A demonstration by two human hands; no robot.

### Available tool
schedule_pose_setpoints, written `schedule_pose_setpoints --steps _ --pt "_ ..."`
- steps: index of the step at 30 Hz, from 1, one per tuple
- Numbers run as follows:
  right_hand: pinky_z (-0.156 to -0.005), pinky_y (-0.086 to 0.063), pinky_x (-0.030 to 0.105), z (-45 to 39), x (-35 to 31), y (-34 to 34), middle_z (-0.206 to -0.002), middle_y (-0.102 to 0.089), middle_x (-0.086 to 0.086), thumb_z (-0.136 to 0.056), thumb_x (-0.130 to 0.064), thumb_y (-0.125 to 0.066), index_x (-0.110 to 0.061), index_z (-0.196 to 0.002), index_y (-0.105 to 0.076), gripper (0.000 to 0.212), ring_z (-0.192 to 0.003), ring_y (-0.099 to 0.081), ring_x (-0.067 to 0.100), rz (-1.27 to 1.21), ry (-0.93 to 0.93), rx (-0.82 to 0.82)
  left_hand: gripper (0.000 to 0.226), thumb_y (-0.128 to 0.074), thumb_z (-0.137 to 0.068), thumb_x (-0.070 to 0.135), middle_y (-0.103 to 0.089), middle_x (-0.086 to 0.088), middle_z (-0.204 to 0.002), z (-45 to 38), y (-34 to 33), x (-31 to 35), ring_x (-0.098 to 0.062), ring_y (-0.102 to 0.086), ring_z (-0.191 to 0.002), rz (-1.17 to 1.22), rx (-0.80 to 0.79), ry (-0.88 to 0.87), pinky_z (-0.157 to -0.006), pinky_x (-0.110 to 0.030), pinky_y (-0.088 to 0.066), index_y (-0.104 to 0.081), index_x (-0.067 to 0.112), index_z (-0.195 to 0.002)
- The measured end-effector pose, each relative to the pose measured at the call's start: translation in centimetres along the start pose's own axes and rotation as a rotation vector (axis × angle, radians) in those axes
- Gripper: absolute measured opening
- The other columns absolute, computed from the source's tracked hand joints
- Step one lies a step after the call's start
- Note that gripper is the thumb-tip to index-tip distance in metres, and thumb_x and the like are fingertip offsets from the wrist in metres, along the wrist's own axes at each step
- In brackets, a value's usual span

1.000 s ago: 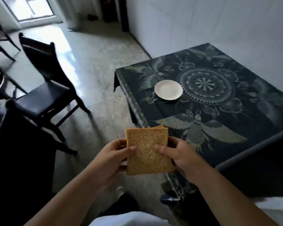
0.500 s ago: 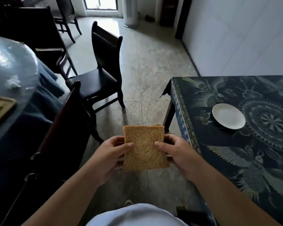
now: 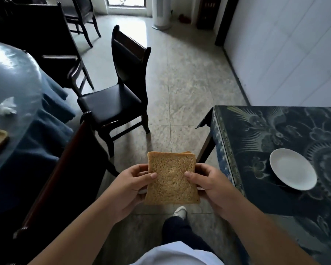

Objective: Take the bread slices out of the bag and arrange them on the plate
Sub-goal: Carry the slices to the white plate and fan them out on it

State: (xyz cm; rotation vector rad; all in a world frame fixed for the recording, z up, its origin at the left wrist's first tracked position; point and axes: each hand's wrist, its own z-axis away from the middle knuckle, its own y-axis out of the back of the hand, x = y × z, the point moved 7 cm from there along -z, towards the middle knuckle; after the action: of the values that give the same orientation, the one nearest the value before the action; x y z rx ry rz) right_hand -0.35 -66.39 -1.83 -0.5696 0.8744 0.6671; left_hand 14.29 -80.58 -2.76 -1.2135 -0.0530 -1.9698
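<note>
A black chair (image 3: 115,104) stands on the tiled floor (image 3: 189,88).

Brown bread slices (image 3: 172,178), stacked, upright

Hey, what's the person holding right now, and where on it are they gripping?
A stack of bread slices, gripped by its side edges: the left hand on the left edge, the right hand on the right, thumbs pressed on the top slice's face.

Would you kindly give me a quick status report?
Both hands, left and right, grip bread slices. Plate bare on table. Nothing in the way.
</note>
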Motion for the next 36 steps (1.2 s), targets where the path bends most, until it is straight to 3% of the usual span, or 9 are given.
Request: schedule_pose_setpoints --steps 8,12,15,19,23,27,31,33,36 --pt "-0.066 -0.060 0.033 -11.5 -7.2 5.5 -0.107 -0.073 0.013 -0.087 -0.010 -0.070 -0.008 -0.113 -0.063 0.028 -0.089 -0.074 0.023 0.021 0.008 -0.016 0.040 -0.082 -0.064 0.020 -0.075 -0.005 -0.089 -11.9 -4.0 6.3 -0.021 -0.072 -0.078 -0.052 0.034 -0.010 -0.063 -0.034 -0.056 -0.070 0.013 -0.101" --pt "-0.074 -0.061 0.041 -15.6 -10.7 7.3 -0.104 -0.075 0.011 -0.085 -0.010 -0.072 -0.009 -0.111 -0.064 0.028 -0.093 -0.073 0.026 -0.008 0.002 -0.036 0.041 -0.081 -0.065 0.020 -0.076 -0.006 -0.095 -16.3 -5.3 9.6 -0.024 -0.073 -0.086 -0.076 0.028 -0.018 -0.065 -0.034 -0.057 -0.070 0.014 -0.104" --pt "-0.080 -0.060 0.046 -18.1 -12.6 8.3 -0.106 -0.074 0.014 -0.086 -0.009 -0.071 -0.007 -0.111 -0.065 0.026 -0.096 -0.072 0.029 -0.011 -0.001 -0.033 0.037 -0.080 -0.066 0.020 -0.076 -0.005 -0.091 -19.2 -6.2 11.6 -0.020 -0.072 -0.080 -0.071 -0.002 -0.017 -0.063 -0.033 -0.057 -0.071 0.015 -0.101" --pt "-0.078 -0.061 0.044 -20.9 -14.2 9.3 -0.105 -0.075 0.013 -0.086 -0.008 -0.071 -0.009 -0.111 -0.065 0.026 -0.095 -0.072 0.029 -0.045 0.010 0.017 0.041 -0.083 -0.065 0.018 -0.076 -0.007 -0.092 -23.3 -6.9 13.9 -0.021 -0.073 -0.081 -0.104 -0.038 -0.009 -0.061 -0.033 -0.057 -0.070 0.013 -0.103" --pt "-0.085 -0.058 0.052 -23.9 -16.0 10.3 -0.107 -0.074 0.015 -0.087 -0.010 -0.071 -0.008 -0.113 -0.065 0.026 -0.098 -0.071 0.031 -0.079 0.049 0.093 0.044 -0.080 -0.068 0.020 -0.075 -0.007 -0.097 -28.6 -7.8 16.8 -0.023 -0.072 -0.086 -0.213 -0.094 0.017 -0.065 -0.038 -0.056 -0.067 0.012 -0.109" --pt "-0.079 -0.061 0.045 -26.6 -17.9 13.4 -0.102 -0.076 0.013 -0.086 -0.010 -0.071 -0.008 -0.109 -0.067 0.023 -0.093 -0.073 0.029 -0.197 0.097 0.323 0.053 -0.082 -0.066 0.014 -0.073 -0.002 -0.083 -36.2 -11.8 20.0 -0.015 -0.069 -0.070 -0.346 -0.272 0.103 -0.061 -0.035 -0.052 -0.060 0.005 -0.114" --pt "-0.069 -0.059 0.035 -25.0 -17.1 17.3 -0.098 -0.077 0.008 -0.085 -0.015 -0.074 -0.012 -0.108 -0.069 0.024 -0.089 -0.074 0.025 -0.332 0.135 0.597 0.047 -0.073 -0.067 0.020 -0.071 -0.009 -0.096 -40.6 -18.5 20.4 -0.025 -0.069 -0.089 -0.521 -0.499 0.196 -0.080 -0.050 -0.054 -0.061 0.007 -0.110" --pt "-0.071 -0.059 0.038 -23.0 -15.6 18.8 -0.100 -0.077 0.010 -0.082 -0.018 -0.077 -0.015 -0.106 -0.070 0.026 -0.090 -0.074 0.027 -0.428 0.157 0.727 0.037 -0.072 -0.073 0.015 -0.074 -0.009 -0.095 -41.5 -22.0 19.5 -0.026 -0.069 -0.093 -0.626 -0.603 0.231 -0.086 -0.053 -0.053 -0.064 0.009 -0.108" --pt "-0.077 -0.059 0.047 -18.4 -12.4 20.4 -0.100 -0.077 0.012 -0.079 -0.023 -0.079 -0.021 -0.100 -0.074 0.022 -0.090 -0.073 0.032 -0.558 0.173 0.938 0.030 -0.067 -0.082 0.010 -0.075 -0.008 -0.097 -40.5 -27.6 16.4 -0.025 -0.070 -0.094 -0.772 -0.812 0.307 -0.083 -0.048 -0.056 -0.063 0.009 -0.111"
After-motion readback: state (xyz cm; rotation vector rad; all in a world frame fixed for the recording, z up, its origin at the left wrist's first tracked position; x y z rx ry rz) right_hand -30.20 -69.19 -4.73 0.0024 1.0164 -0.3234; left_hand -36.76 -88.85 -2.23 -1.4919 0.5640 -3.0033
